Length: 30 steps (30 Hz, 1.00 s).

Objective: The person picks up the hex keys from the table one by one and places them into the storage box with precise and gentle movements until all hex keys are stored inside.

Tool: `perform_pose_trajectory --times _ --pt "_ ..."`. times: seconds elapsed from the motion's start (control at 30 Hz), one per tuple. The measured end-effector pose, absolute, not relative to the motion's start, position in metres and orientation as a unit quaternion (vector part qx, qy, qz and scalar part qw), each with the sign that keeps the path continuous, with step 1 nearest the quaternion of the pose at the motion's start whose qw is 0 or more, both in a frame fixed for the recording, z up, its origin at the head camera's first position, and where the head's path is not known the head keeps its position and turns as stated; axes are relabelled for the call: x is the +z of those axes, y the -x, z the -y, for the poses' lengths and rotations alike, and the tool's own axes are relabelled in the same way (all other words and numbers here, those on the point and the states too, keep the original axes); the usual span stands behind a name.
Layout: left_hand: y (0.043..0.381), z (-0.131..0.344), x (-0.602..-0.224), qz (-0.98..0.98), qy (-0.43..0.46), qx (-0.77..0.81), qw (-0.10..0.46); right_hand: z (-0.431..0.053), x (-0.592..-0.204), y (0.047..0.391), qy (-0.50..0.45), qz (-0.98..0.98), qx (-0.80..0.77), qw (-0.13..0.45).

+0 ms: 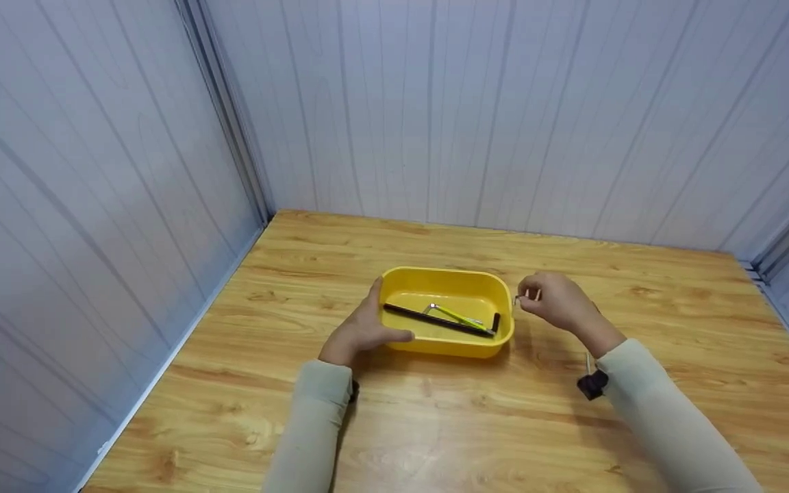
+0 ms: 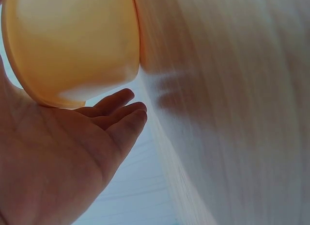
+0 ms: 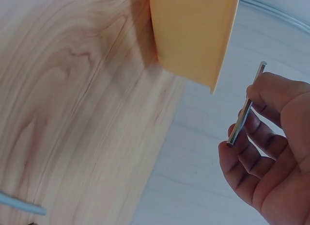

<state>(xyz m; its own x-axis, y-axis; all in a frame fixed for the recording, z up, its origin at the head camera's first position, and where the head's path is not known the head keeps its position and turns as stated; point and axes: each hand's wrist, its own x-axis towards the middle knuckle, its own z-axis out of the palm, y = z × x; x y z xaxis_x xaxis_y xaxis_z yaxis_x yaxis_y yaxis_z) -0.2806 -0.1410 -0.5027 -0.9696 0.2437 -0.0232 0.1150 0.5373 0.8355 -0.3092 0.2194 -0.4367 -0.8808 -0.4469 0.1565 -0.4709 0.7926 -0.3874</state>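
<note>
A yellow plastic box (image 1: 446,349) stands on the wooden table. My left hand (image 1: 367,325) rests against its left end, thumb along the front wall and fingers along the end. In the left wrist view, the fingers (image 2: 128,119) of that hand are extended below the box's underside. Inside lie a long black hex key (image 1: 435,320), a yellow-green hex key (image 1: 459,316) and a thin silver one, partly hidden. Just right of the box, my right hand (image 1: 555,300) pinches a small silver hex key (image 3: 246,108) between thumb and fingertips, apart from the box wall.
A thin pale rod (image 3: 22,204) shows at the lower left of the right wrist view, near the right wrist in the head view. White panelled walls (image 1: 394,116) bound the table (image 1: 285,274) at the back and sides. Black wrist camera (image 1: 592,385) hangs below the right sleeve.
</note>
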Motion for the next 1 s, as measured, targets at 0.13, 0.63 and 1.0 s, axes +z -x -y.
perform_pose_trajectory --times 0.13,0.63,1.0 --pt "0.281 0.142 -0.504 -0.873 -0.109 0.472 0.065 -0.21 -0.435 0.31 -0.246 0.945 0.215 0.023" --pt "0.279 0.14 -0.502 -0.877 -0.097 0.463 0.083 -0.176 -0.436 0.311 -0.259 0.935 0.242 0.024" --pt "0.278 0.14 -0.501 -0.88 -0.093 0.458 0.078 -0.156 -0.446 0.311 -0.278 0.928 0.25 0.019"
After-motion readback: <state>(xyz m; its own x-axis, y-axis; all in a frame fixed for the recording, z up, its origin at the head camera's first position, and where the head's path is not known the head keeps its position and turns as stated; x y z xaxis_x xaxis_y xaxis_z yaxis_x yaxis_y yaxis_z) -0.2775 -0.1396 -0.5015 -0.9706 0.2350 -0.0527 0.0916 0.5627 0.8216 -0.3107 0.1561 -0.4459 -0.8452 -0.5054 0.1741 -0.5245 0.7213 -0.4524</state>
